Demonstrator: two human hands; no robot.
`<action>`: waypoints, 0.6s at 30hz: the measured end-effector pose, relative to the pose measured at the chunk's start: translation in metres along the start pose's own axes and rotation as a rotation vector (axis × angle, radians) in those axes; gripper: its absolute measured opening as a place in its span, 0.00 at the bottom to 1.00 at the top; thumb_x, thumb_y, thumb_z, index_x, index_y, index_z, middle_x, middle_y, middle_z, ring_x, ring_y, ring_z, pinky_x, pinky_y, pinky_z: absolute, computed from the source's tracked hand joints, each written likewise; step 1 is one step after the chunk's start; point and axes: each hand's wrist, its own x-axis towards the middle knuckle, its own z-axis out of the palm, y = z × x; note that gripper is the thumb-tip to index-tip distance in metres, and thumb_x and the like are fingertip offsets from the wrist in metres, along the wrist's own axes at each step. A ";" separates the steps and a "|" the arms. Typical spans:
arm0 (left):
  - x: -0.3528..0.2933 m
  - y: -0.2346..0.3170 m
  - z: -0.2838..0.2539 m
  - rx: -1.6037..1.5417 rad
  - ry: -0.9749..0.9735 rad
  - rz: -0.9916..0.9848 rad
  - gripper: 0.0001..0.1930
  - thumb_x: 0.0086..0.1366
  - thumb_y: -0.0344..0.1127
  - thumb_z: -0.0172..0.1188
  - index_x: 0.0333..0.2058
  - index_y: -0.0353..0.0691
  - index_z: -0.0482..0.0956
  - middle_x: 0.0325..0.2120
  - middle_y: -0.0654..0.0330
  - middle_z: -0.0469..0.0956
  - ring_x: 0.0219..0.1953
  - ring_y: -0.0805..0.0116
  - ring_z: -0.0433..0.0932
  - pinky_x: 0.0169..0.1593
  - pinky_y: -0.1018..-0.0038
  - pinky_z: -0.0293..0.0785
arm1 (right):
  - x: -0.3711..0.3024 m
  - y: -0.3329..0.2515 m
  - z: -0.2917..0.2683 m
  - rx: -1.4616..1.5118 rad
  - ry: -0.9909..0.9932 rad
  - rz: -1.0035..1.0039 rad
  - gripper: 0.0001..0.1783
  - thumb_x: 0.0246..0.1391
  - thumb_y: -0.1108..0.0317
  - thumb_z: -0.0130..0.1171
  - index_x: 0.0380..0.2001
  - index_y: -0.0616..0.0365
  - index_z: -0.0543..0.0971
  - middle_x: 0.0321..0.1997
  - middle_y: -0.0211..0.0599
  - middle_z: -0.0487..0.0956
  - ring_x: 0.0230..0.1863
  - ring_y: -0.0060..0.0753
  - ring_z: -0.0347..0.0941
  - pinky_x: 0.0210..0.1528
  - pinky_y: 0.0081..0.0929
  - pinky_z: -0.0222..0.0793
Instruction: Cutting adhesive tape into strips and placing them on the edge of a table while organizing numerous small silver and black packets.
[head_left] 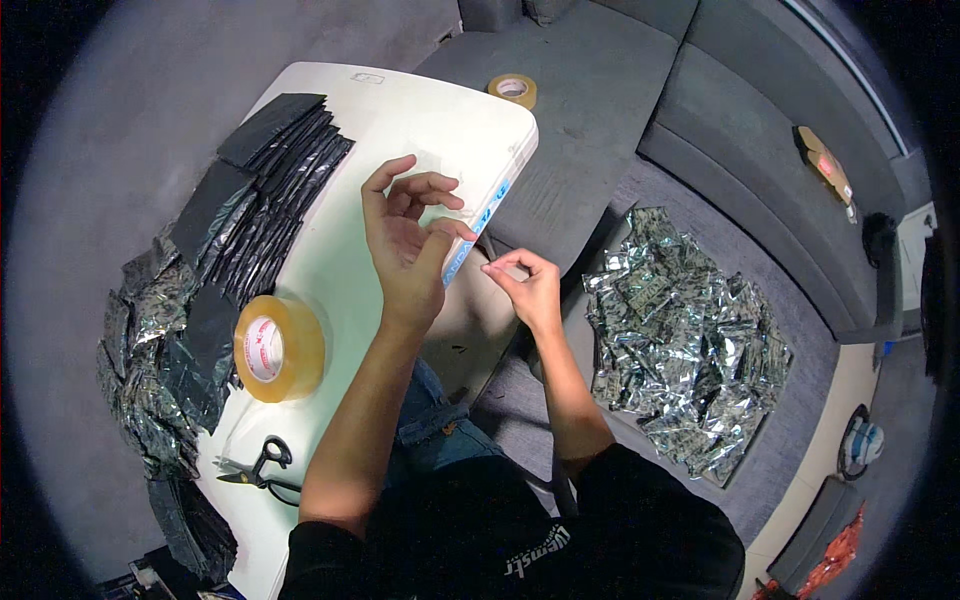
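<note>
While the left hand (405, 240) is raised over the corner of a white table, its fingers (428, 184) half curled and spread wide apart, the right hand (530, 292) brings thumb and fingertips narrowly together just off the edge; whether anything thin lies between them cannot be told. Beside both hands, a blue-printed strip (487, 217) runs along the rim of the table (425, 110), its long axis slanting away from the person and to the right, its near end close to the left wrist. Whether a left fingertip touches it is unclear.

Farther left, 1 large amber tape roll (308, 350) sits on the tabletop, its round core opening turned up and leftward. Near it, 1 pair of black-handled scissors (262, 470) points its blades left. Black flat bags (265, 200) overlap in a long row down the table's left side. Beyond the far corner, a 2nd tape roll (513, 90) rests on a grey sofa (590, 110); at right lies a heap of shiny packets (690, 350).
</note>
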 end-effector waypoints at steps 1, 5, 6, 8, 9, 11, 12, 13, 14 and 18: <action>0.000 0.000 0.001 -0.007 -0.008 0.005 0.38 0.52 0.17 0.52 0.65 0.39 0.60 0.48 0.46 0.73 0.46 0.61 0.75 0.40 0.67 0.86 | 0.001 0.006 -0.003 -0.270 0.012 -0.148 0.03 0.57 0.77 0.69 0.30 0.64 0.85 0.37 0.39 0.86 0.49 0.25 0.80 0.49 0.24 0.76; 0.000 -0.001 0.002 -0.002 -0.042 0.022 0.38 0.52 0.17 0.53 0.65 0.39 0.60 0.48 0.45 0.74 0.46 0.62 0.75 0.39 0.68 0.86 | 0.002 0.028 -0.008 -0.036 0.015 -0.171 0.05 0.58 0.74 0.69 0.28 0.62 0.88 0.44 0.40 0.85 0.51 0.26 0.78 0.51 0.26 0.75; 0.000 -0.001 0.002 -0.003 -0.043 0.023 0.38 0.52 0.17 0.53 0.65 0.39 0.60 0.48 0.45 0.74 0.46 0.62 0.75 0.39 0.68 0.86 | 0.002 0.033 -0.010 -0.007 0.003 -0.136 0.03 0.60 0.74 0.67 0.34 0.63 0.87 0.46 0.41 0.84 0.49 0.25 0.80 0.50 0.25 0.76; 0.001 -0.002 0.000 -0.027 -0.050 0.015 0.38 0.52 0.15 0.54 0.65 0.39 0.60 0.47 0.45 0.74 0.45 0.62 0.75 0.39 0.69 0.86 | 0.001 0.027 -0.006 0.026 -0.015 -0.100 0.05 0.61 0.75 0.66 0.39 0.63 0.87 0.48 0.41 0.84 0.46 0.25 0.82 0.49 0.24 0.77; 0.001 -0.002 -0.001 -0.025 -0.049 0.014 0.38 0.52 0.15 0.54 0.65 0.39 0.60 0.47 0.45 0.74 0.45 0.62 0.75 0.39 0.69 0.86 | 0.001 0.024 -0.003 0.218 -0.007 -0.035 0.09 0.62 0.78 0.63 0.46 0.66 0.84 0.48 0.42 0.83 0.47 0.28 0.82 0.50 0.25 0.78; 0.001 -0.001 0.001 -0.016 -0.034 -0.009 0.39 0.52 0.14 0.54 0.65 0.39 0.59 0.48 0.46 0.74 0.44 0.63 0.76 0.39 0.69 0.86 | 0.000 0.009 -0.002 0.409 0.002 0.030 0.14 0.64 0.80 0.60 0.52 0.69 0.81 0.49 0.43 0.83 0.47 0.31 0.83 0.51 0.26 0.79; 0.000 -0.001 0.002 -0.016 -0.034 -0.010 0.39 0.52 0.14 0.54 0.65 0.39 0.59 0.48 0.46 0.74 0.44 0.63 0.76 0.39 0.69 0.86 | 0.001 0.003 -0.003 0.415 -0.001 0.037 0.18 0.64 0.82 0.58 0.56 0.71 0.77 0.50 0.45 0.82 0.48 0.34 0.84 0.52 0.27 0.80; 0.001 -0.001 0.004 -0.011 -0.042 -0.003 0.39 0.52 0.12 0.54 0.65 0.39 0.59 0.48 0.46 0.74 0.45 0.63 0.76 0.39 0.69 0.87 | 0.001 -0.004 -0.007 0.419 0.001 0.041 0.21 0.65 0.83 0.56 0.60 0.73 0.73 0.52 0.46 0.81 0.50 0.38 0.84 0.52 0.28 0.81; 0.001 -0.001 0.004 -0.002 -0.046 0.003 0.40 0.52 0.11 0.54 0.65 0.39 0.58 0.48 0.46 0.74 0.45 0.63 0.76 0.39 0.69 0.87 | 0.000 -0.014 -0.009 0.389 0.013 0.029 0.21 0.64 0.84 0.57 0.60 0.72 0.74 0.53 0.47 0.79 0.51 0.43 0.84 0.51 0.28 0.82; 0.000 0.001 0.003 0.022 -0.016 -0.034 0.41 0.52 0.11 0.55 0.65 0.40 0.58 0.49 0.46 0.74 0.46 0.63 0.77 0.40 0.69 0.88 | -0.002 -0.043 -0.010 0.444 0.036 -0.098 0.22 0.63 0.84 0.58 0.61 0.71 0.73 0.51 0.44 0.79 0.51 0.44 0.84 0.52 0.27 0.82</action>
